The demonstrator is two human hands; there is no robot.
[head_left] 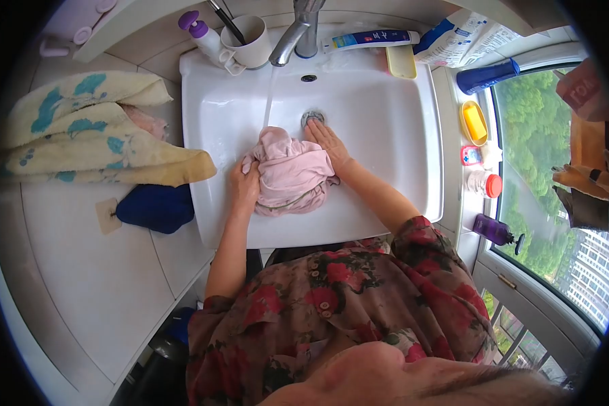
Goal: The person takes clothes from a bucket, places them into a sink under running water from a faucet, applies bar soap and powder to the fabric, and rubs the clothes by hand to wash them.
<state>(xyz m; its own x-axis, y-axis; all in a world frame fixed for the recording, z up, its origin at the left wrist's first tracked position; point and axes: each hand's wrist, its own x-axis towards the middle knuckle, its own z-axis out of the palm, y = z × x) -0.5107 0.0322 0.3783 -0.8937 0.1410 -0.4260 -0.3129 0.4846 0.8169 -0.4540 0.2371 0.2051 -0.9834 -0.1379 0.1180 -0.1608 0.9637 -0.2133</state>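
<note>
A bunched, wet-looking pink cloth (292, 172) lies in the white sink (392, 155). My left hand (245, 186) grips the cloth's left edge, the fingertips partly hidden in its folds. On the other side, my right hand (330, 147) stretches its fingers out flat over the metal drain (312, 120), its palm beside the cloth. A thin stream of water runs from the chrome faucet (295, 40) down to the top of the cloth.
A white mug (253, 47) and a purple-capped bottle (208, 42) stand at the back left rim. Behind on the right lie a toothpaste tube (372, 39) and a yellow dish (402, 62). Towels (95, 135) hang left; yellow soap (475, 122) sits on the right-hand sill.
</note>
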